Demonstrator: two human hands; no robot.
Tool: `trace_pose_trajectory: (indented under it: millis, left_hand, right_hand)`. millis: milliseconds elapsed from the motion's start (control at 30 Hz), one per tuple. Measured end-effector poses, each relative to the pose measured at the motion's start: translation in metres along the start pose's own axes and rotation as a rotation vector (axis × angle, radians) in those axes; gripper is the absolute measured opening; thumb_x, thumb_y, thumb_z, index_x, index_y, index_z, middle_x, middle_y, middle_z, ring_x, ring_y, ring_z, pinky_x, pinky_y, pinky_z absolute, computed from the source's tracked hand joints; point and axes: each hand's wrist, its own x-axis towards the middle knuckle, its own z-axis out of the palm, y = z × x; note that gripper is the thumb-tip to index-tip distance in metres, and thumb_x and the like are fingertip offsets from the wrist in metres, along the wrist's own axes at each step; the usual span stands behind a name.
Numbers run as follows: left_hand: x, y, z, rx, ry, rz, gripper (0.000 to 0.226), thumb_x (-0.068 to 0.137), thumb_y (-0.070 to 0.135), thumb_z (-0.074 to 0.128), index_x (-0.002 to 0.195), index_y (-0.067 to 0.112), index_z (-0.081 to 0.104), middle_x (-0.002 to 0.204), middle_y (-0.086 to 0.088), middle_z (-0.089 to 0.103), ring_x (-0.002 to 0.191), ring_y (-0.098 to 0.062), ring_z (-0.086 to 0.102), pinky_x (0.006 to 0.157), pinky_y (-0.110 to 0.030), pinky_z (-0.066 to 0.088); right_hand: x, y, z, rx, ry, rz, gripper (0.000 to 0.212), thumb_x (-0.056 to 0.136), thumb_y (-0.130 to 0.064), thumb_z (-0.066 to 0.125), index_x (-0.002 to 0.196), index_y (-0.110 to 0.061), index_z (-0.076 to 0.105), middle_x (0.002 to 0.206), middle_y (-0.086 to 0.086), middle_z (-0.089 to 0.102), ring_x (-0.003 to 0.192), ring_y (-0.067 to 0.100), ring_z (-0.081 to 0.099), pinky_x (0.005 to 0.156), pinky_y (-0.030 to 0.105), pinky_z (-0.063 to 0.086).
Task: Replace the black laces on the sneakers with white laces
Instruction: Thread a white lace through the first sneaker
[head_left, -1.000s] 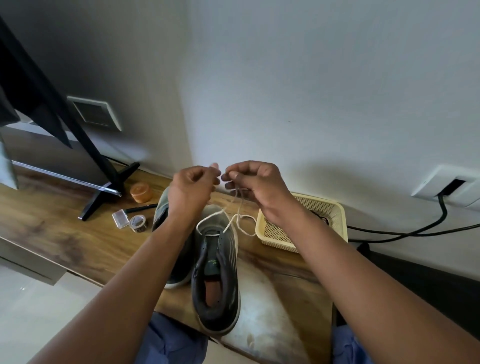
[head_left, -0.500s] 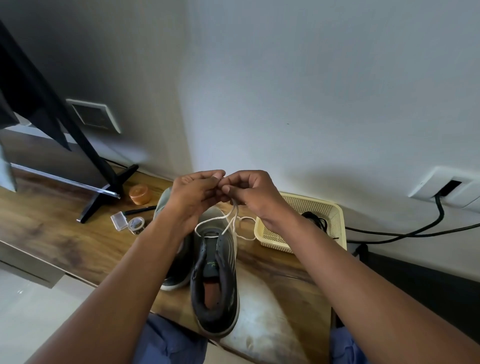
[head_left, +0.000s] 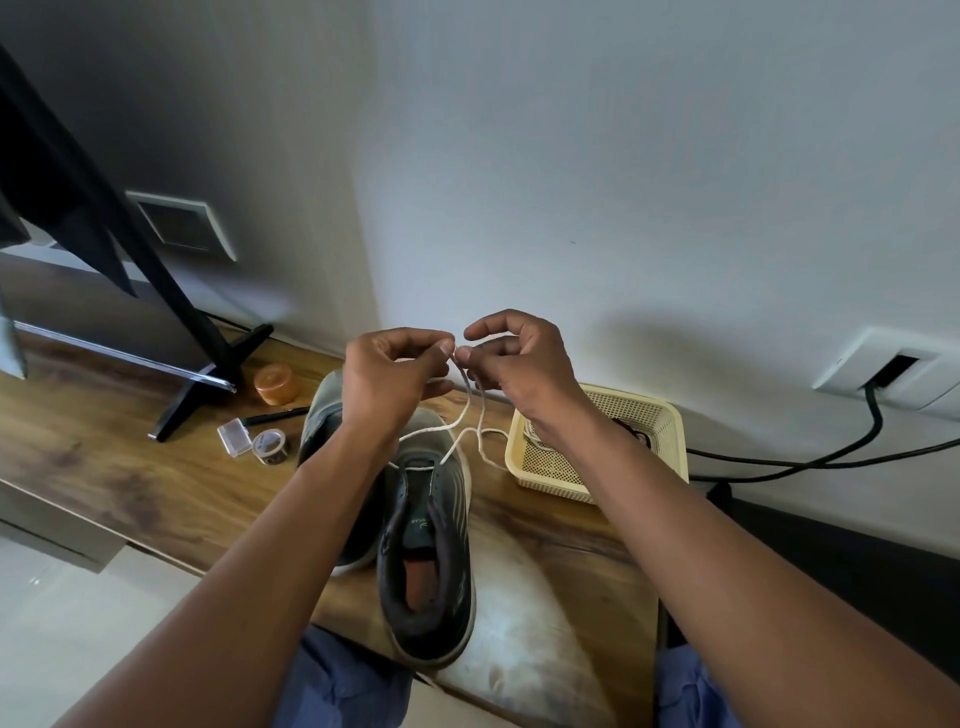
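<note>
Two dark grey sneakers stand side by side on the wooden table (head_left: 104, 467), toes toward the wall. The nearer right sneaker (head_left: 431, 545) has a white lace (head_left: 470, 410) threaded through its lowest eyelets, both ends rising to my hands. My left hand (head_left: 389, 379) pinches one lace end between thumb and forefinger. My right hand (head_left: 514, 364) pinches the other end, fingertips almost touching the left hand's. The left sneaker (head_left: 324, 410) is mostly hidden behind my left forearm. Both hands hover above the toes.
A cream plastic basket (head_left: 660, 431) with dark and white laces inside sits right of the sneakers. An orange jar (head_left: 275, 383), a black pen (head_left: 275, 415), a tape roll (head_left: 269, 446) and a small clear box (head_left: 235, 437) lie left. A black stand (head_left: 208, 384) rises behind; cables (head_left: 831, 452) trail right.
My hands came together and dipped toward the sneaker, then rose again and parted slightly, each still pinching a lace end.
</note>
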Motion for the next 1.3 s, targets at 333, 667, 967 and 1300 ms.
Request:
trace_pose_trajectory:
  millis: [333, 667, 967, 1300]
  left_hand:
    - [-0.002, 0.005, 0.0, -0.13, -0.113, -0.148, 0.007, 0.091, 0.0, 0.077, 0.097, -0.002, 0.078, 0.077, -0.017, 0.072, 0.068, -0.02, 0.07, 0.068, -0.028, 0.063]
    - [-0.003, 0.009, -0.003, -0.209, -0.188, -0.271, 0.01, 0.091, -0.003, 0.073, 0.099, -0.009, 0.075, 0.078, -0.017, 0.075, 0.068, -0.02, 0.073, 0.067, -0.029, 0.065]
    - [-0.002, 0.01, -0.009, -0.191, -0.2, -0.264, 0.016, 0.093, -0.001, 0.073, 0.104, -0.012, 0.072, 0.082, -0.018, 0.072, 0.069, -0.019, 0.072, 0.07, -0.03, 0.065]
    - [-0.002, 0.009, -0.009, -0.169, -0.189, -0.261, 0.007, 0.093, -0.003, 0.071, 0.098, -0.008, 0.073, 0.081, -0.018, 0.071, 0.068, -0.019, 0.071, 0.071, -0.031, 0.066]
  right_hand:
    - [0.0, 0.004, 0.001, -0.164, 0.1, -0.151, 0.015, 0.078, -0.002, 0.086, 0.081, -0.012, 0.075, 0.076, 0.001, 0.076, 0.072, 0.014, 0.073, 0.072, 0.032, 0.062]
    - [-0.001, 0.002, -0.001, -0.199, 0.137, -0.179, 0.021, 0.076, -0.002, 0.087, 0.084, -0.009, 0.069, 0.074, 0.002, 0.074, 0.071, 0.014, 0.073, 0.073, 0.033, 0.062]
    - [-0.001, 0.003, 0.0, -0.151, 0.037, -0.155, 0.016, 0.081, -0.001, 0.083, 0.093, -0.005, 0.074, 0.086, 0.009, 0.076, 0.08, 0.016, 0.074, 0.074, 0.024, 0.06]
    - [0.001, 0.009, -0.002, -0.175, -0.011, -0.062, 0.004, 0.084, -0.012, 0.084, 0.085, -0.011, 0.08, 0.081, 0.003, 0.078, 0.078, 0.013, 0.072, 0.074, 0.032, 0.057]
